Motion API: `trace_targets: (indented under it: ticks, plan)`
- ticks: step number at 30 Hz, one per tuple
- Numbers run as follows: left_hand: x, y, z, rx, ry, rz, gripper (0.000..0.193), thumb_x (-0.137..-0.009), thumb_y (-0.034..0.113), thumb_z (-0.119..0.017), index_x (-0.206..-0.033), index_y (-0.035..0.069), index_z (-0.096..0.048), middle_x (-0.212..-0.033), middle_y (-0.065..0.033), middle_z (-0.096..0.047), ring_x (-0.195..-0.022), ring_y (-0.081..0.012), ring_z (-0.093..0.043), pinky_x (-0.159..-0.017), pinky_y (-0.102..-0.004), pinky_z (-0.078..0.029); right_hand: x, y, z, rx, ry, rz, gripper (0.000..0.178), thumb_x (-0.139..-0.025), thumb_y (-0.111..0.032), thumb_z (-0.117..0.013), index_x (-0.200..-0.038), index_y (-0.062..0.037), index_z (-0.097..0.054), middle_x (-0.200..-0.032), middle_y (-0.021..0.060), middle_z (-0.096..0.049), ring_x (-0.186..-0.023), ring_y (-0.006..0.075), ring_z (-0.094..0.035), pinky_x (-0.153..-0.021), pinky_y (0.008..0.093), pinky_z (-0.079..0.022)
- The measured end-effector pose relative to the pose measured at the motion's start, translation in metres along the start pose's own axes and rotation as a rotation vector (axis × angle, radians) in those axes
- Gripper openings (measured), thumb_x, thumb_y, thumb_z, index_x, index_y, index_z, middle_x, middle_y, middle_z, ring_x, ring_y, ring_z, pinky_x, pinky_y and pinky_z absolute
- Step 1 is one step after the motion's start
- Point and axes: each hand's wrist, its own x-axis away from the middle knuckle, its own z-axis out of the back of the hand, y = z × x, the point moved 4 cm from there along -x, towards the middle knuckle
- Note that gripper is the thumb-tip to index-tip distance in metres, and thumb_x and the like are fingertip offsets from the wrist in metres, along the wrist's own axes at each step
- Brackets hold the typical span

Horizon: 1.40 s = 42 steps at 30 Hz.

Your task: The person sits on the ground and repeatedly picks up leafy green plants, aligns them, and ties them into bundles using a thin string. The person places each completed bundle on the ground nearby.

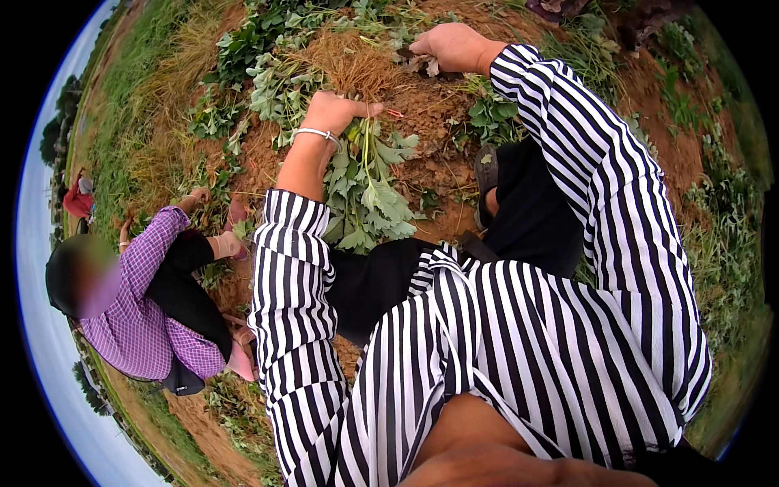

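Note:
My left hand (331, 112), a thin silver bangle at its wrist, is closed round a bunch of leafy seedlings (373, 195). Their green lobed leaves hang toward my knees, and the tangled tan roots (353, 61) spread out beyond the hand. A small red band or tie (394, 114) shows by the thumb tip. Right of the roots, my right hand (456, 47) pinches a piece of brown withered leaf (423, 65) just above the soil. Its fingertips are partly hidden.
More uprooted green plants (276, 85) lie on the reddish soil to the far left. My dark shoe (486, 183) rests on the ground at right. A co-worker in a purple checked shirt (122, 325) sits low at left; another person in red (79, 199) is farther off.

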Motion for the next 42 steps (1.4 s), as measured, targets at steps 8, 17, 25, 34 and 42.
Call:
trace_targets:
  ticks: [8,17,25,34,42]
  plan:
    - [0.01,0.02,-0.013,-0.074,0.024,-0.062,0.042,-0.056,-0.001,-0.077,-0.087,-0.016,-0.053,-0.081,-0.0156,-0.061,-0.071,-0.0195,-0.056,-0.069,-0.0301,-0.044,0.02,0.012,0.014,0.181,0.042,0.097,0.025,-0.069,-0.001,-0.057,-0.093,-0.0096,-0.054,-0.086,0.0066,-0.056,-0.084,0.026,-0.056,-0.068,0.0374,-0.048]
    - [0.024,-0.003,0.063,0.163,0.141,0.032,0.04,-0.06,-0.007,-0.073,-0.097,-0.011,-0.056,-0.09,-0.0156,-0.062,-0.079,-0.0212,-0.061,-0.075,-0.0306,-0.048,0.239,0.191,0.03,0.519,-0.65,-0.859,0.023,-0.083,-0.006,-0.046,-0.101,-0.0002,-0.058,-0.103,0.0179,-0.057,-0.097,0.0284,-0.055,-0.083,0.037,-0.044]
    - [0.012,-0.009,0.019,0.442,0.052,0.088,0.022,-0.069,0.003,-0.071,-0.087,-0.003,-0.061,-0.076,-0.0086,-0.062,-0.063,-0.0174,-0.059,-0.054,-0.0291,-0.049,0.113,0.098,0.015,0.214,-0.306,-0.336,0.015,-0.075,-0.017,-0.059,-0.076,-0.0028,-0.061,-0.064,0.016,-0.057,-0.066,0.0295,-0.058,-0.057,0.0402,-0.045]
    - [0.015,-0.006,-0.014,0.491,-0.099,0.227,0.018,-0.076,0.015,-0.063,-0.09,0.003,-0.061,-0.076,-0.0052,-0.063,-0.052,-0.0095,-0.049,-0.042,-0.0259,-0.039,0.018,-0.055,-0.007,-1.398,-0.165,-0.51,0.035,-0.076,-0.016,-0.066,-0.103,0.0036,-0.058,-0.091,0.0079,-0.061,-0.086,0.0155,-0.055,-0.076,0.0278,-0.043]
    - [0.017,-0.005,0.061,0.593,0.189,0.169,0.018,-0.078,0.013,-0.06,-0.091,0.001,-0.06,-0.08,-0.0072,-0.064,-0.053,-0.0112,-0.053,-0.041,-0.0268,-0.042,0.035,-0.003,0.004,-1.615,-0.074,-0.58,0.04,-0.083,-0.011,-0.058,-0.12,-0.0037,-0.048,-0.097,0.0011,-0.058,-0.087,0.0137,-0.052,-0.074,0.0281,-0.041]
